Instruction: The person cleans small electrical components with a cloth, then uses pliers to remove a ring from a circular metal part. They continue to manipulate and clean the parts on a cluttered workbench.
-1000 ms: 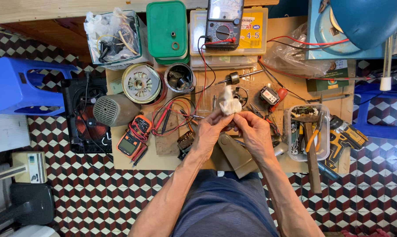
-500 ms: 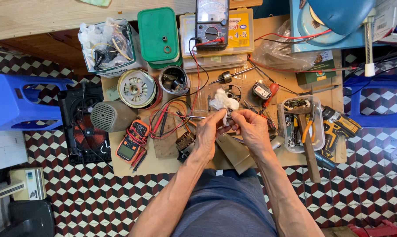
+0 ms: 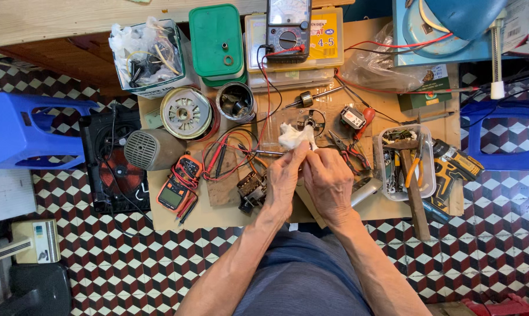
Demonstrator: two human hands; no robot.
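Observation:
My left hand [image 3: 283, 181] and my right hand [image 3: 328, 182] meet over the middle of a low cardboard-covered work board [image 3: 229, 205]. Both pinch a crumpled white cloth or tissue [image 3: 292, 136] that sticks up from their fingertips. What the cloth wraps, if anything, is hidden by the fingers. Just beyond the cloth lies a round metal motor plate [image 3: 312, 120]. A small black block with windings [image 3: 251, 188] sits by my left wrist. A metal tool handle [image 3: 365, 190] pokes out beside my right hand.
A black analog multimeter [image 3: 288, 29] with red leads, a green box [image 3: 217, 40], a tub of bagged parts [image 3: 147, 55], a motor rotor [image 3: 186, 112], an orange multimeter [image 3: 179, 184], a tool tray [image 3: 405, 164] with a hammer, a yellow drill [image 3: 451, 169], blue stools [image 3: 24, 131].
The view has drifted slightly; my hands stay together on the white cloth, which now sits a little lower and closer to the fingertips.

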